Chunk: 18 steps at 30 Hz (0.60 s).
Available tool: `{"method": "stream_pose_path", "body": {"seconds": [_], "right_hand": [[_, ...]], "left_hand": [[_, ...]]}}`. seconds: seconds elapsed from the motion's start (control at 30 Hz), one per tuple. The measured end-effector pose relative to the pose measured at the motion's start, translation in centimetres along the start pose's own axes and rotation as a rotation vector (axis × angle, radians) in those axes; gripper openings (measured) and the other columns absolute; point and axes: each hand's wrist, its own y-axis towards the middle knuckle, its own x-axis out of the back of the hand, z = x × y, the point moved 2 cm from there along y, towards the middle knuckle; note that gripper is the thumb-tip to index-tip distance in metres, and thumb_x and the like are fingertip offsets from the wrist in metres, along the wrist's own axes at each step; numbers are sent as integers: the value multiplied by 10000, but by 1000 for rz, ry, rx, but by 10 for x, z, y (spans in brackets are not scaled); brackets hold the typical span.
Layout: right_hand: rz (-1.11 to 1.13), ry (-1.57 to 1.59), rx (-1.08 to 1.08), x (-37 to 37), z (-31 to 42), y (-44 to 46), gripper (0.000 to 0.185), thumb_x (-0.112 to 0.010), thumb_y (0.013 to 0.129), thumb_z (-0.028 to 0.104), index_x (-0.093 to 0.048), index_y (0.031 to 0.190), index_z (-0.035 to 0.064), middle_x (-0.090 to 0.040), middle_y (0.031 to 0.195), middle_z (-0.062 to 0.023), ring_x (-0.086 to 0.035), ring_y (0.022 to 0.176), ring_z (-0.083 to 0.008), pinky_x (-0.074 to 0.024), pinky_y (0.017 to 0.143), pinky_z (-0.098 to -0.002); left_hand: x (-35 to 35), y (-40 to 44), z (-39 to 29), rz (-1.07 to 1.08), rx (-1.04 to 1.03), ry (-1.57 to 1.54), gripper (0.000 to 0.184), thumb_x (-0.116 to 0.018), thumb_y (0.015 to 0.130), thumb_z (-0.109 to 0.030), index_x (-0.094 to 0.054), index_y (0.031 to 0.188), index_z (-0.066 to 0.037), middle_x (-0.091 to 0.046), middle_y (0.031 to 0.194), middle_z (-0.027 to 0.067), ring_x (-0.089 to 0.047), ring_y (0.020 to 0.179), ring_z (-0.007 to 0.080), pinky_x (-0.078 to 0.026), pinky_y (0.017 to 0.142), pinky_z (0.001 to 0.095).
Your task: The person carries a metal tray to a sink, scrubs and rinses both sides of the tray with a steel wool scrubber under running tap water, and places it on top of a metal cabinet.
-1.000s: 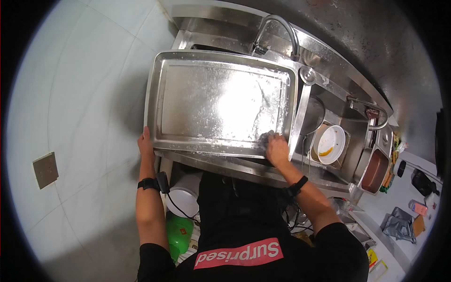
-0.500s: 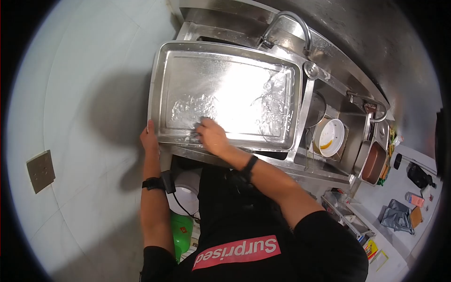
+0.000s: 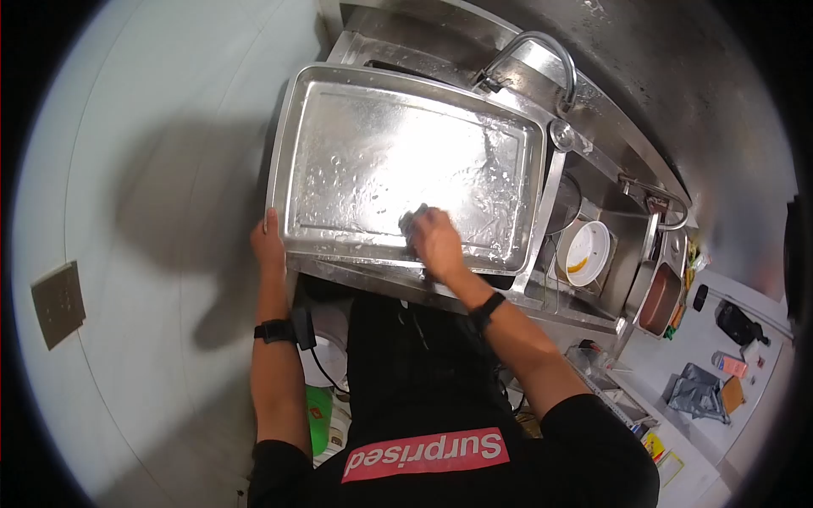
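Observation:
A large rectangular metal tray point(image 3: 339, 152), wet with drops and streaks of water, lies across the sink, tilted slightly. My left hand point(image 3: 268, 244) grips its rim at the near left corner, thumb over the edge. My right hand point(image 3: 440, 245) is closed around a dark grey scouring pad point(image 3: 412, 220) and presses it on the tray floor close to the near wall. Fingers of the right hand are partly blurred, and most of the pad is hidden beneath them.
Behind the tray rises a curved faucet point(image 3: 542, 38); a second faucet point(image 3: 665, 195) stands over the right basin. That basin holds a white bowl point(image 3: 587, 245) with yellow residue. A brown-lined metal pan point(image 3: 659, 298) sits farther right. A tiled wall point(image 3: 161, 169) borders the left.
My right hand has moved to the right along the near side of the tray with the scouring pad. Water on the tray has spread into scattered drops. The left hand keeps its grip.

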Motion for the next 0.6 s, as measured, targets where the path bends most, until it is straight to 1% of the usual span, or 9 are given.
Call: {"method": "stream_pose_path", "body": {"seconds": [0.07,0.1,0.13,0.2,0.3,0.4,0.47,0.5,0.6], "right_hand": [[57,53,34,9,1,-17,232,-658,807,95,-665,1038,120,-591,1100,-137,-585,1021,-337,-528,863,-432],[125,-61,6,20,-17,-17,232,-659,813,106,-667,1044,125,-596,1084,-143,-591,1016,-341,-534,848,-438],[1,-46,-7,28,-37,-12,198,-640,819,99,-669,1015,113,-599,1062,-159,-596,998,-353,-534,828,-447],[-30,-199,-258,35,-90,21,156,-638,829,124,-669,965,56,-605,1059,-180,-590,977,-372,-524,794,-456],[-330,-174,-135,25,-72,89,173,-618,844,130,-662,985,42,-602,1138,-195,-579,1043,-371,-523,830,-441],[-40,-114,21,-2,17,89,169,-542,887,111,-626,984,1,-577,1182,-219,-587,1014,-381,-530,845,-452],[20,-50,155,-14,24,54,173,-581,873,137,-637,1003,37,-572,1192,-217,-591,1030,-376,-539,849,-433],[56,-21,169,-7,19,44,184,-597,867,146,-645,1016,50,-574,1191,-214,-593,1032,-375,-542,851,-425],[-61,-199,-66,16,-63,48,256,-572,865,109,-647,1109,79,-556,1280,-203,-574,1106,-378,-511,942,-429]], "left_hand": [[1,2,1,-1,-26,18,517,-571,997,-413,-673,1017,93,-658,866,100,-543,813,149,-464,785,325],[1,4,-1,-9,-21,45,516,-570,998,-413,-673,1016,92,-657,862,99,-542,815,145,-464,782,325],[3,1,-2,-16,-11,78,514,-568,999,-412,-673,1016,91,-657,859,99,-541,816,141,-464,779,326],[3,-2,-4,-41,-30,92,515,-570,995,-425,-658,973,81,-622,837,73,-507,800,131,-447,755,319],[2,-4,-5,-42,-71,60,531,-574,988,-456,-627,882,62,-547,792,24,-436,762,120,-412,711,305],[1,-4,-7,-7,-39,86,540,-563,991,-461,-633,894,65,-551,790,30,-442,762,131,-418,721,308],[7,3,3,6,-36,188,548,-557,993,-462,-651,938,75,-580,807,43,-474,774,139,-432,745,311],[6,3,-2,10,-37,155,548,-555,994,-461,-649,938,76,-577,804,43,-471,771,140,-431,742,313],[3,-3,-9,-21,-50,110,550,-554,994,-460,-643,935,80,-574,794,45,-471,762,142,-428,734,319]]}}
